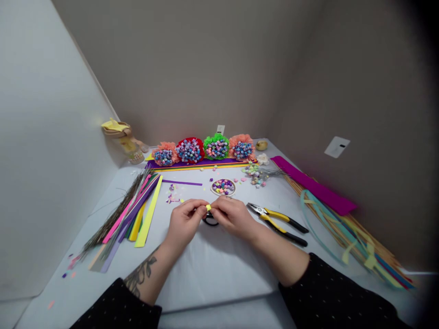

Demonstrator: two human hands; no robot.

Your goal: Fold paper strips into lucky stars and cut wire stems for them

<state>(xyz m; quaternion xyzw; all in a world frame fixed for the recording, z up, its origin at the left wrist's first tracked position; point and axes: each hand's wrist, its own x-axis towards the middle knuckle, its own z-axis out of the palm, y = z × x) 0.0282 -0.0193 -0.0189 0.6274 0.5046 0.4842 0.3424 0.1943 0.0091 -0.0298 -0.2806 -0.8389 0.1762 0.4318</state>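
Observation:
Between both hands, over the middle of the table, is a small folded yellow paper piece. My left hand pinches it from the left with thumb and forefinger. From the other side my right hand closes its fingertips on the same piece. Just below the fingertips lie scissors, of which only the dark handles show. Beyond the hands stands a small round dish filled with tiny coloured paper stars. Yellow-and-black pliers rest to the right of my right hand.
Several star-filled crepe-paper flowers line the back. On the left lie coloured paper strips and thin dark stems. Wooden sticks and a magenta sheet lie along the right wall. A jar stands back left.

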